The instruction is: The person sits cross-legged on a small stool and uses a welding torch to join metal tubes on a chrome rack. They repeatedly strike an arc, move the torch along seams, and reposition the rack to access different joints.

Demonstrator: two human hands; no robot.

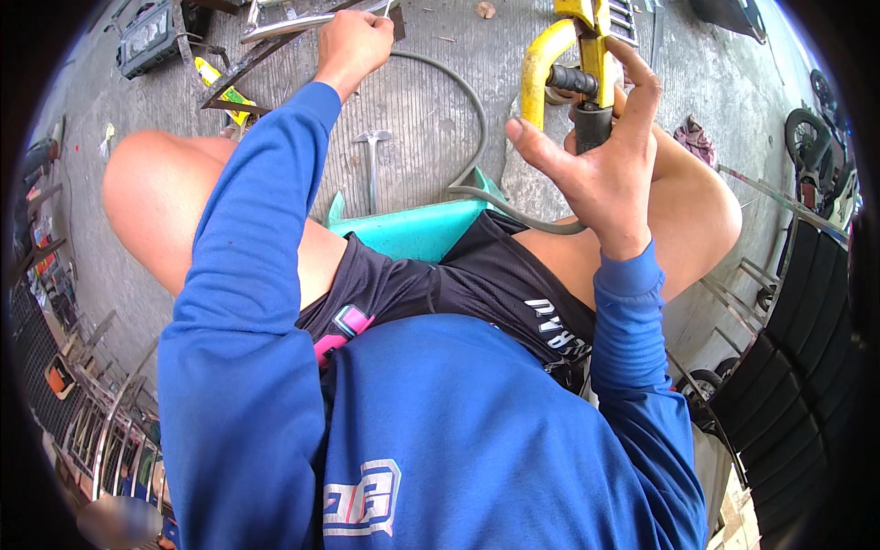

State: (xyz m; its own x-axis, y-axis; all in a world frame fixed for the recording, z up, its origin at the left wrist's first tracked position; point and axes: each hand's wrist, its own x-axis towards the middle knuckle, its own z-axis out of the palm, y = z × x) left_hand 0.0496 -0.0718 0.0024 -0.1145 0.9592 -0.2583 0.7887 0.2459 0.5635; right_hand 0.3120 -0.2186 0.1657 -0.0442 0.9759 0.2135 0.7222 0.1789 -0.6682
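A rough grey concrete floor is spreading around a turquoise plastic seat; far left, a brown angled metal frame is lying near the left hand. A long grey cable is looping over the right thigh, and a snag there could be dragging the yellow metal clamp-like tool with a dark grip aside. That tool is resting in the right hand's curled fingers, right of the left hand; the thumb is splaying clear, risking a slip. The nearly closed left hand is apparently pinching a thin pale rod.
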